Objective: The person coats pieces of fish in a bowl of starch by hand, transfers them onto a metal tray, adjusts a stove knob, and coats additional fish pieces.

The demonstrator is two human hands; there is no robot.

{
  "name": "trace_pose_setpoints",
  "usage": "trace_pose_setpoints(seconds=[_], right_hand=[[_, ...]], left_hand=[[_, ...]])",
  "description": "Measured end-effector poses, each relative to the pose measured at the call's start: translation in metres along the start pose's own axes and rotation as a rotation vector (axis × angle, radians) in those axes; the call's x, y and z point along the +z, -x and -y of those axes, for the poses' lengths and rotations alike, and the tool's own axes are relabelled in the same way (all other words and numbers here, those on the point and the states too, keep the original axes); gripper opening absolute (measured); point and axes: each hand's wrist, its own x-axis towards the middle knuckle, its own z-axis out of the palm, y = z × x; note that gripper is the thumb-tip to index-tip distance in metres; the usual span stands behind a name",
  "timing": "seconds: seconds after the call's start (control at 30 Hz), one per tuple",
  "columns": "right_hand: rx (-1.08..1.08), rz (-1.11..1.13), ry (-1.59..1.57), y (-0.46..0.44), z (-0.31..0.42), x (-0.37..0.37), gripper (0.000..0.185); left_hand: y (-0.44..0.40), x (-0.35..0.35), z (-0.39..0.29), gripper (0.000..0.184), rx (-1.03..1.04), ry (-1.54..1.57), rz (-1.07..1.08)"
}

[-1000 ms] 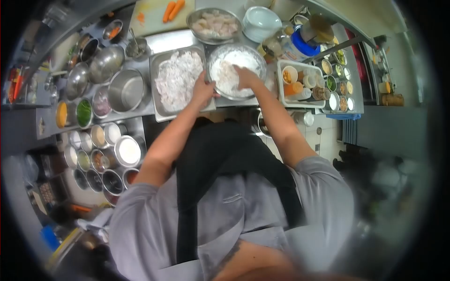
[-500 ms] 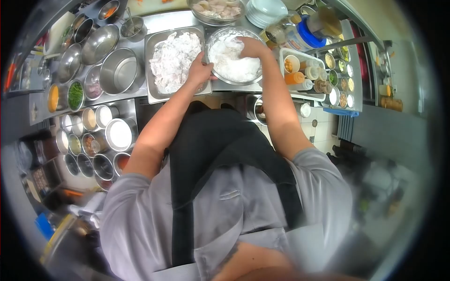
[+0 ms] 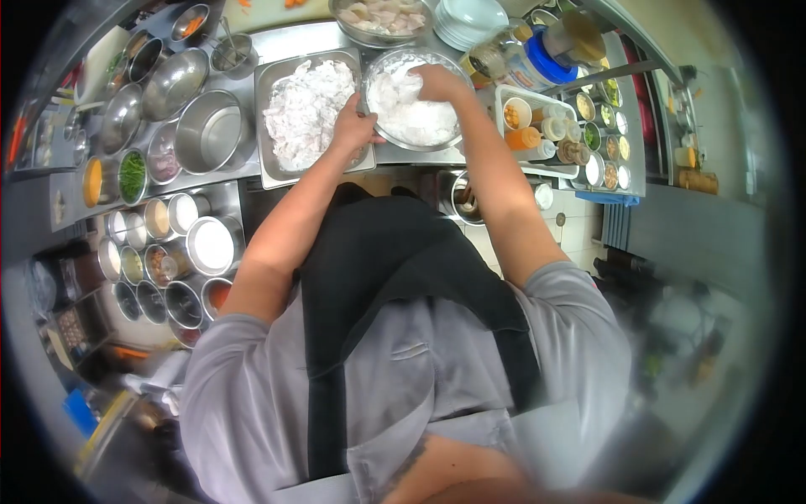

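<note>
A round metal bowl of white flour-like powder stands on the counter in front of me. My left hand grips its left rim, fingers outside and below the edge. My right hand reaches in over the right rim, fingers bent down into the powder. Its fingertips are buried, so what they hold is hidden. Left of the bowl, a rectangular steel tray carries a heap of powder-coated pieces. Beyond the bowl, another metal bowl contains pale raw meat pieces.
White plates are stacked at the back. To the right, a white bin holds squeeze bottles, near a blue-lidded tub. Leftward stand an empty steel pot, chopped greens and several ingredient containers.
My right hand has shifted slightly within the bowl, and the powder under it is stirred into a different shape. My left hand keeps its grip on the rim.
</note>
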Motion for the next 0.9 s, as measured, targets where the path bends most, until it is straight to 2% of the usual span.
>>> trace_pose_setpoints(seconds=[0.17, 0.27, 0.33, 0.37, 0.43, 0.47, 0.53, 0.63, 0.7, 0.77, 0.9], right_hand=[[-0.016, 0.04, 0.003, 0.011, 0.005, -0.038, 0.058], [-0.008, 0.025, -0.057, 0.013, 0.005, -0.035, 0.067], [-0.061, 0.175, -0.093, 0.005, 0.003, -0.008, 0.08], [-0.186, 0.185, -0.118, -0.01, -0.009, 0.023, 0.089], [-0.094, 0.024, 0.13, -0.002, 0.018, 0.043, 0.081], [-0.098, 0.023, 0.135, -0.008, 0.01, 0.049, 0.081], [-0.088, -0.096, 0.021, -0.014, 0.002, 0.052, 0.069], [-0.11, -0.081, -0.03, -0.01, -0.005, 0.019, 0.061], [-0.055, -0.089, -0.06, 0.002, 0.003, -0.011, 0.062], [-0.051, -0.197, 0.028, 0.005, 0.0, -0.028, 0.061], [-0.055, -0.109, -0.012, 0.003, -0.011, -0.039, 0.062]], left_hand=[[-0.003, 0.0, 0.002, 0.075, -0.018, -0.006, -0.011], [-0.004, 0.0, 0.003, 0.074, -0.027, -0.032, -0.013], [-0.007, -0.001, 0.007, 0.073, -0.007, -0.039, -0.007], [-0.006, 0.0, 0.007, 0.073, -0.007, -0.04, -0.005], [-0.006, 0.0, 0.005, 0.073, -0.003, 0.015, 0.011], [-0.005, 0.001, 0.001, 0.073, 0.002, 0.02, 0.008], [-0.001, 0.0, 0.001, 0.073, -0.028, 0.017, 0.01], [-0.006, -0.002, 0.006, 0.073, -0.017, -0.003, 0.011], [-0.007, -0.001, 0.008, 0.073, -0.014, -0.002, 0.005], [-0.007, 0.0, 0.008, 0.073, -0.008, 0.001, -0.004], [0.0, 0.001, 0.005, 0.073, -0.014, 0.024, 0.004]])
